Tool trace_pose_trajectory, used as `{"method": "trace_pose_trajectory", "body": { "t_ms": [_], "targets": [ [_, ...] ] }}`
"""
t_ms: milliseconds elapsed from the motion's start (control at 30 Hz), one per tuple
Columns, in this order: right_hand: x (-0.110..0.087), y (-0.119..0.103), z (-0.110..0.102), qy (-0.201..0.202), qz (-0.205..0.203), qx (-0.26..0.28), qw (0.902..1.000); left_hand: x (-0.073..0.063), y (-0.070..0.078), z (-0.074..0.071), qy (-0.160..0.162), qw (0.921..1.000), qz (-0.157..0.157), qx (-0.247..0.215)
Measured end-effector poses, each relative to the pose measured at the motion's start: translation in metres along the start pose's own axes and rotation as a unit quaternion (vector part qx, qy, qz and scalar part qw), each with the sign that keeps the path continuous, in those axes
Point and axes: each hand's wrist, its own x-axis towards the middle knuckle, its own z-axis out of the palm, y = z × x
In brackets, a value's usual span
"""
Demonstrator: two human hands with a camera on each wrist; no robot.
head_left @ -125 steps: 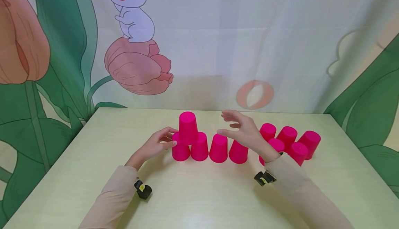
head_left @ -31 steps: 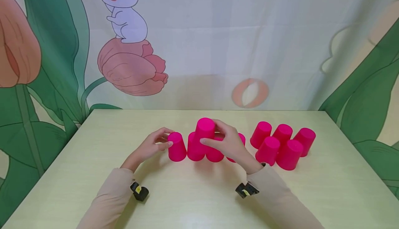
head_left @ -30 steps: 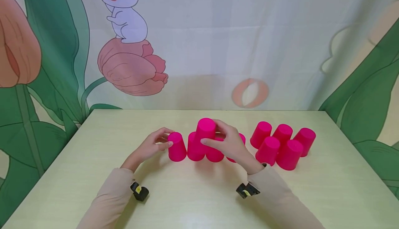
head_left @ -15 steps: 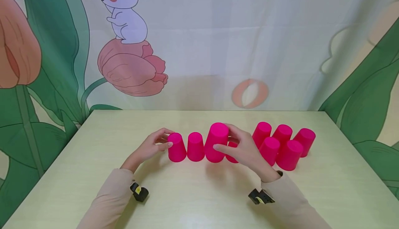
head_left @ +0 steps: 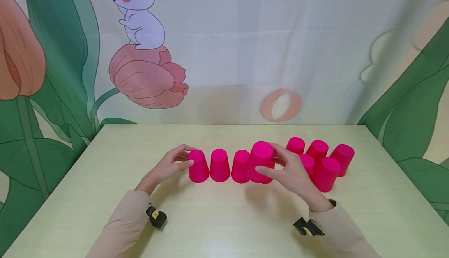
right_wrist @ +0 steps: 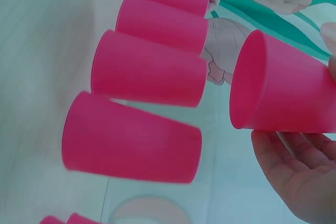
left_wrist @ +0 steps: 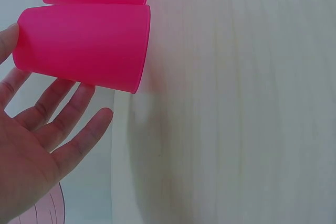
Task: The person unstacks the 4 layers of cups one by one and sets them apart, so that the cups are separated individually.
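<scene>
My right hand (head_left: 290, 169) grips a pink cup (head_left: 261, 158), upside down, in front of and above the right end of a row of pink cups. In the right wrist view that held cup (right_wrist: 294, 85) is apart from the row, its open rim facing the table. The row's rightmost cup (right_wrist: 131, 139) is partly hidden behind it in the head view. At the row's left end, my left hand (head_left: 169, 165) holds the first cup (head_left: 198, 166), thumb on its near side and fingers behind. Between stand the second cup (head_left: 220, 165) and third cup (head_left: 240, 166), upside down.
Several more upside-down pink cups (head_left: 326, 174) stand grouped on the right, partly hidden by my right hand. All stand on a pale wooden table (head_left: 224, 219), with a printed curtain (head_left: 228, 55) behind its far edge.
A cup that stood on the two leftmost cups is now in my right hand. Over the last second that hand has carried it rightward along the row. My left hand stays at the first cup.
</scene>
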Motion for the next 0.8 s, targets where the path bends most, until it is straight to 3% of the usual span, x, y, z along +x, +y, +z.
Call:
{"method": "trace_pose_trajectory", "body": {
  "t_ms": [367,667,800],
  "targets": [
    [-0.015,0.008,-0.021,0.027,0.061,-0.009,0.9977,-0.002,0.001,0.002,0.004,0.9999,-0.009,-0.002],
    [-0.026,0.016,-0.043,0.062,0.077,-0.036,0.9944,-0.001,0.001,0.001,0.002,1.0,-0.004,0.0],
    [-0.03,0.016,-0.054,0.083,0.064,-0.039,0.9937,-0.001,0.001,0.0,0.001,1.0,0.0,-0.002]
  ]
}}
